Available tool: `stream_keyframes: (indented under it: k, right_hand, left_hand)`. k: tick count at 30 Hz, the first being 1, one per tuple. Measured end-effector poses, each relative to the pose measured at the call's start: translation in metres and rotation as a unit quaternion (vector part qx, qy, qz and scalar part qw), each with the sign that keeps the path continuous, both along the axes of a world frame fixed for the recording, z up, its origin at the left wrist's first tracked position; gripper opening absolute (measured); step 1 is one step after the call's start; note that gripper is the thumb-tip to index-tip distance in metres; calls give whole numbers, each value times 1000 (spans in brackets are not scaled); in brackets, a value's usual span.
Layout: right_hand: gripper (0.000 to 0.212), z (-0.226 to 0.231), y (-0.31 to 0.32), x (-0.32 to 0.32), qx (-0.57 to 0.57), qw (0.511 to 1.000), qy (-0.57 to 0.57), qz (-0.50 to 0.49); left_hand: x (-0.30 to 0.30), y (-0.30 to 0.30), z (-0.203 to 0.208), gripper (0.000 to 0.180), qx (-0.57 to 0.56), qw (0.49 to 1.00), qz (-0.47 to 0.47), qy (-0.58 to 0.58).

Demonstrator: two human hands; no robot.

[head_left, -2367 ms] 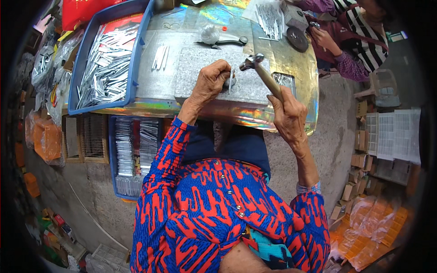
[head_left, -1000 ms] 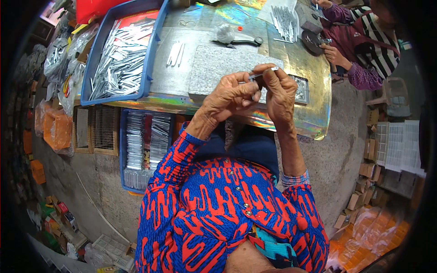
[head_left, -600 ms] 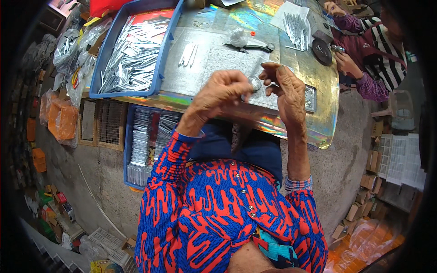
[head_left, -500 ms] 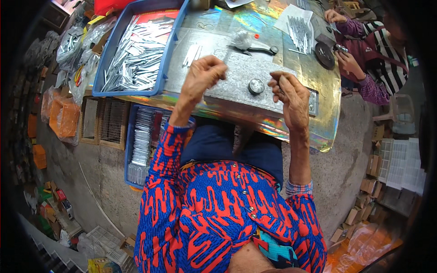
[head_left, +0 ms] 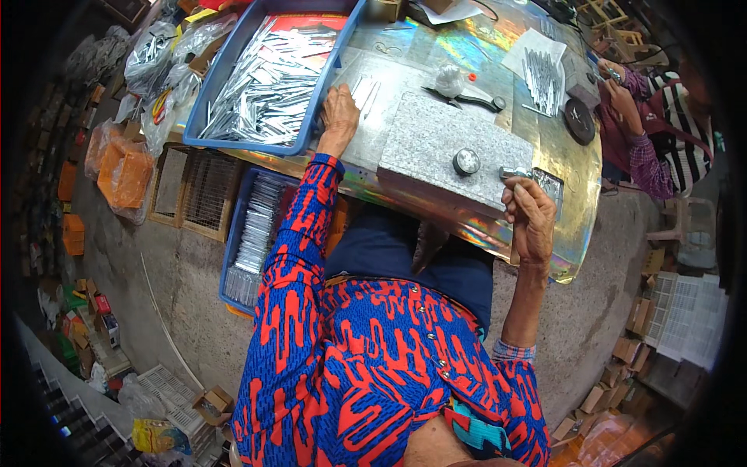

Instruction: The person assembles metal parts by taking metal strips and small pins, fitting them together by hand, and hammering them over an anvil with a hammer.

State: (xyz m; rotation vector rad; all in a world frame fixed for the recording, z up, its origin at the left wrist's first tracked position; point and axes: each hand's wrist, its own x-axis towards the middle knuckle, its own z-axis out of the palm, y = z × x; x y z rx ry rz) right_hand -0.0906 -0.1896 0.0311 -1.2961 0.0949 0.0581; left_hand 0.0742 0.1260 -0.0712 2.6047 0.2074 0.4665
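Shiny worktop (head_left: 574, 222). Metal strips (head_left: 366, 93) lie just right of the left hand (head_left: 340, 113), the nearer one, long axes toward the far edge. Hands well apart; left's grip unclear. Right hand (head_left: 532, 212) at hammer (head_left: 513, 172), closure unclear.

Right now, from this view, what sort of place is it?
Probably a metal-parts workshop: a blue tray holds a heap of thin silvery pieces, a stone-like block lies on the table, and a co-worker is at the table's right side.
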Motion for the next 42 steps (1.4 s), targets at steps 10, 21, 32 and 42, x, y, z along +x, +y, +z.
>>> stream_keyframes:
  k: [10, 21, 32, 42]
  right_hand:
    - [17, -4, -14, -1, 39, 999, -11, -7]
    - [18, -3, -27, -9, 5, 999, -22, -42]
    - [18, -6, -61, -11, 6, 992, -35, -122]
    - [17, -92, -134, 26, -368, 902, 29, -223]
  left_hand:
    - [-49, 55, 75, 11, -211, 967, -81, -114]
    - [-22, 122, 35, 14, 115, 984, -116, 73]
    - [-10, 139, 13, 5, 228, 963, -142, -27]
    - [-41, 117, 78, 16, -27, 985, 36, -169]
